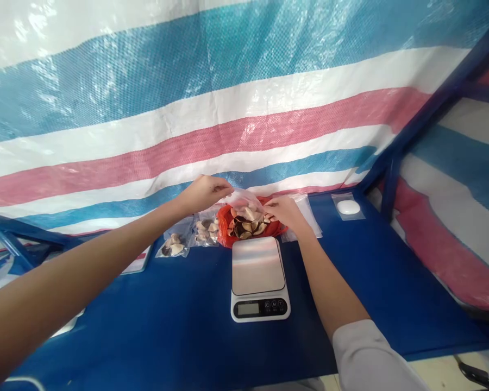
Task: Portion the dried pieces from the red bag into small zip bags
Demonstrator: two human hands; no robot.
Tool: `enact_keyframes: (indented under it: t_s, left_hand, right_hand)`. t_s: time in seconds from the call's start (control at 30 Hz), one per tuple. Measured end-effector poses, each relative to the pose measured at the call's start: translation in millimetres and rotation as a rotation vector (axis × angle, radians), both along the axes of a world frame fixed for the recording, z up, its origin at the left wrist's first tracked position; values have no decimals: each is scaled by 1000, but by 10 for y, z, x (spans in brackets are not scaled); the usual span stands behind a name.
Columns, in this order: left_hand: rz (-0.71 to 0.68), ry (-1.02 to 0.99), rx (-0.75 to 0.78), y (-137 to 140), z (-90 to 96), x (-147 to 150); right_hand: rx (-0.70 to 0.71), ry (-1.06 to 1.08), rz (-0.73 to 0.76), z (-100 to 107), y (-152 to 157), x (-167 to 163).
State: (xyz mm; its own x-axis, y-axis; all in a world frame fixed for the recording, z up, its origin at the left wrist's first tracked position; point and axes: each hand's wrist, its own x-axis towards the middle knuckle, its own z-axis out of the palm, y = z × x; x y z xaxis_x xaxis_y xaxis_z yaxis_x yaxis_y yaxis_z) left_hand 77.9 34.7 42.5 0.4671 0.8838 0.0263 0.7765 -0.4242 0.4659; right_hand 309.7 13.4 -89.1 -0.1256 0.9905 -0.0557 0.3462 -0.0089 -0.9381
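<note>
Near the middle of the frame, a thin, clear plastic bag (241,199), its film creased and milky with reflections, is stretched between the person's two bare hands, with a few pale, chunky pieces (251,213) showing at its lower end. The left hand (209,191) comes in from the lower left, its grip pinching the film's upper left edge between thumb and fingers. The right hand (283,210) reaches up from the lower right, below a light grey sleeve (370,353); its fingers are drawn together at the bag's right side, but I cannot tell whether its grip is closed on the film. Directly beneath lies a crumpled orange-red bag (224,229), its mouth folded open around dry, curved, shell-like pieces (246,228), brown inside and tan at the edges. Just below it, at the centre of the frame, sits a rounded rectangular scale (258,271) with a smooth, mirror-like metal plate, white plastic body and dark oval panel. To the left, two small transparent bags (173,245) hold pale, irregular chips; to the right, flat clear bags (308,214) lie partly behind the right hand, and farther right a small clear packet (349,207) contains a smooth white oval. All rest on a matte, deep-blue bench (167,326), backed by a glossy woven plastic sheet (187,141) striped blue, white and red.
</note>
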Motion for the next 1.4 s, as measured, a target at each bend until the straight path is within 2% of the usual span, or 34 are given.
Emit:
enact_keyframes:
  t_s: [0.17, 0.33, 0.53, 0.77, 0.9, 1.03, 1.27, 1.4]
  left_hand:
    - [4, -23, 32, -68, -14, 34]
    - [-25, -50, 62, -103, -40, 58]
    - [-30, 20, 108, -79, -48, -14]
    - [27, -34, 89, -120, 72, -107]
    - [50, -73, 80, -148, 111, -141]
    - [56, -103, 82, -150, 133, -205]
    - [80, -147, 81, -185, 133, -378]
    - [73, -161, 67, -250, 106, -397]
  right_hand:
    - [25, -23, -62, 40, -5, 56]
    - [118, -163, -43, 98, -43, 22]
    - [165, -267, 35, 199, -103, -86]
    - [126, -138, 63, 210, -95, -145]
    - [45, 17, 46, 160, -70, -181]
    - [-37, 154, 23, 197, -100, -227]
    - [0, 175, -9, 176, -140, -312]
    - [24, 115, -4, 161, -136, -311]
